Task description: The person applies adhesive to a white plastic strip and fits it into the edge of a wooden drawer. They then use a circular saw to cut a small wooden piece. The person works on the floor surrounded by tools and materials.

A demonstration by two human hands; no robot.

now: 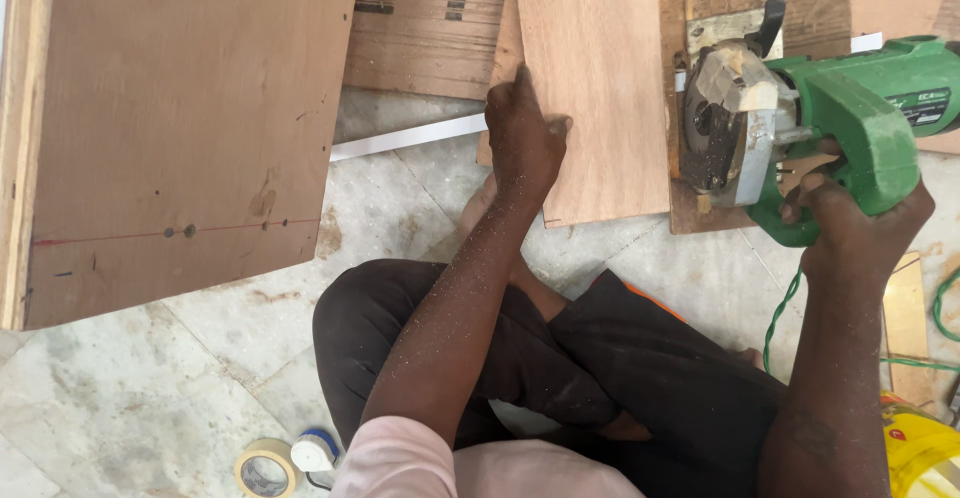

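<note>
**Handling Notes: Plywood Strip and Circular Saw**

Firstly, take the plywood strip (590, 88) as the landmark; it lies flat across the marble floor (150, 398), running away from the seated person.

Far left of the strip, a large plywood panel (180, 118) rests with a red line across it. Below and left of the strip, near the person's knee, lie a roll of tape (265, 470) and a small blue-and-white reel (315, 451).

At the strip's left edge, the left hand (522, 143) presses down, fingers spread flat, gripping nothing. The strip looks thin, stiff and light, likely to slide on smooth stone, so a flat palm near the edge suits it.

Just right of the strip, the green circular saw (800, 118) sits on a rough backing board (745, 3). The right hand (850, 223) is wrapped closed around its handle. The saw appears heavy and rigid; the handle is the sound holding point, well clear of the blade guard. A green cable (780, 318) trails below it.
</note>
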